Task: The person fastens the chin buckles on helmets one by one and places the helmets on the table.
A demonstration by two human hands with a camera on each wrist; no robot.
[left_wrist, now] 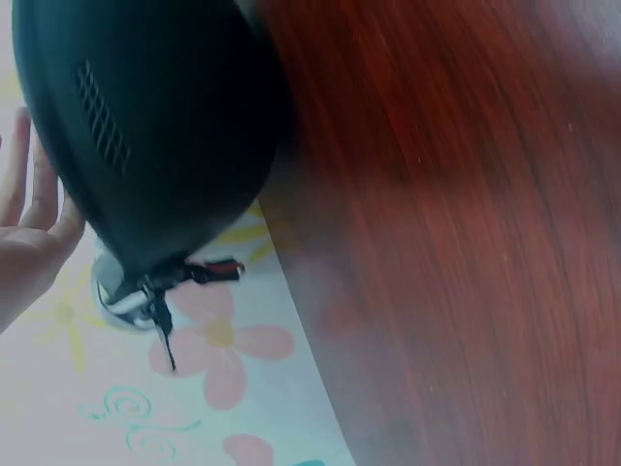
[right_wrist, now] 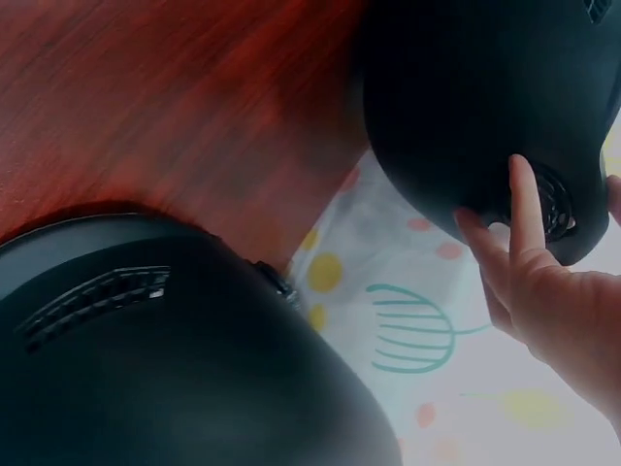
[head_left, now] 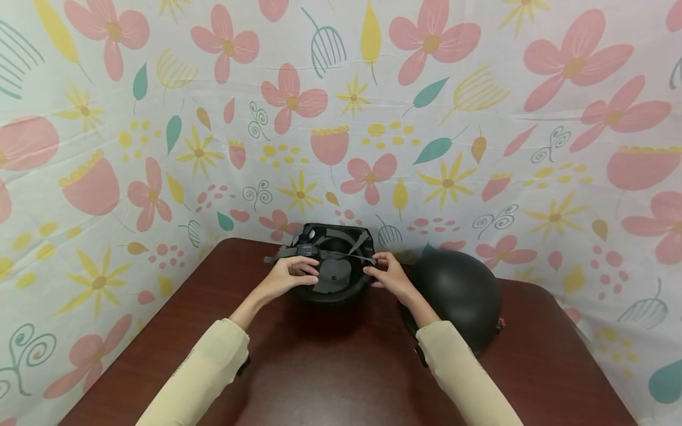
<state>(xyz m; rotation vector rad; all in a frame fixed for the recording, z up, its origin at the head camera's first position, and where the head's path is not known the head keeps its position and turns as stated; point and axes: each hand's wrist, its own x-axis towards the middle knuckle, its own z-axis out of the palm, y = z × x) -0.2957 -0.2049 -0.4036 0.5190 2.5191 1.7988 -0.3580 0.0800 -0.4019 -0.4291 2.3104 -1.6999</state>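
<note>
A black helmet point(head_left: 333, 294) lies upside down at the far side of the table, its grey padding and straps point(head_left: 346, 255) facing up. My left hand point(head_left: 285, 276) is at its left rim, with fingers loosely bent over the opening and a gap between thumb and fingertips. A strap buckle point(head_left: 303, 251) lies just beyond these fingers. On the right side, my right hand point(head_left: 391, 275) grips the rim, thumb inside. In the right wrist view its fingers point(right_wrist: 527, 209) lie against the outer shell beside a vent point(right_wrist: 555, 206).
A second black helmet point(head_left: 458, 299) sits dome up on the right, close to my right forearm, with a small red piece point(head_left: 501, 323) at its edge. The dark red wooden table point(head_left: 330, 378) meets a flower-patterned cloth point(head_left: 298, 148) behind and at the sides.
</note>
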